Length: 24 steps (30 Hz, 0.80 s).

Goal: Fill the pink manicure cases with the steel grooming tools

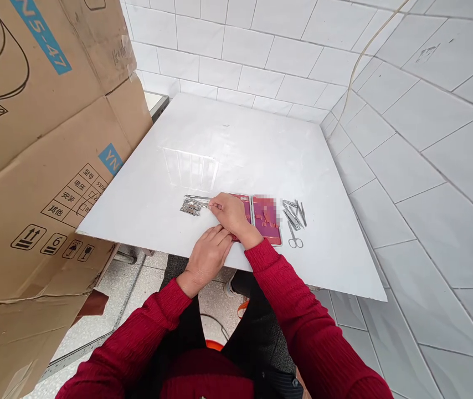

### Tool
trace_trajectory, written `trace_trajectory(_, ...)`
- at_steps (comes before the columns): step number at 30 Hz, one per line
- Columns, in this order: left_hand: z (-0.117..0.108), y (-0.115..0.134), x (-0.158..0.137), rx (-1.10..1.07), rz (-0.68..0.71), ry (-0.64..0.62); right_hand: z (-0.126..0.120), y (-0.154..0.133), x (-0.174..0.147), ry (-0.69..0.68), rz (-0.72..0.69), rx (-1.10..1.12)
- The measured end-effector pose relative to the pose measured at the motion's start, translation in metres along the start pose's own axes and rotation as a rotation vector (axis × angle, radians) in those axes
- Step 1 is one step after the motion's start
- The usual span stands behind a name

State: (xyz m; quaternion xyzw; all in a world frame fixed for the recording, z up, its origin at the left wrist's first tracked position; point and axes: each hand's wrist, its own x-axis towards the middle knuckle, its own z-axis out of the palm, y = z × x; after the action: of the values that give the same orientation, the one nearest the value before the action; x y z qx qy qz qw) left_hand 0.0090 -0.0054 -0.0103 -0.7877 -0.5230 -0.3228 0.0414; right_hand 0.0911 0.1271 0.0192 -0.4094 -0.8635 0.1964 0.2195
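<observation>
An opened red and purple manicure case lies flat near the table's front edge, its left half largely hidden by my hands. My right hand reaches across that half, with thumb and fingers pinched at its left edge; whatever is between them is too small to make out. Below it, my left hand rests with its fingers bent over the case's lower left corner. Several small metal tools and clippers lie just left of my right fingertips. On the case's right are small scissors and several slim metal tools.
The white table meets a tiled wall behind and another on the right. Large cardboard boxes stand close along the left side. A pale cable hangs down the right corner.
</observation>
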Motion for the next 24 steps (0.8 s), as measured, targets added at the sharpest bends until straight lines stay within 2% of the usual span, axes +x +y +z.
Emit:
trace_trajectory(7, 0.001, -0.0004, -0.0005, 0.013, 0.02, 0.021, -0.0035, -0.0019, -0.0013, 0.008, 0.026, -0.054)
trace_trajectory(18, -0.0006, 0.0002, -0.0001, -0.005, -0.01, -0.013, -0.0074, -0.0067, -0.0021, -0.004, 0.084, -0.082)
trace_trajectory(24, -0.0081, -0.0002, -0.0006, -0.005, 0.02, 0.008, -0.0043, -0.0022, -0.0033, 0.038, 0.008, -0.059)
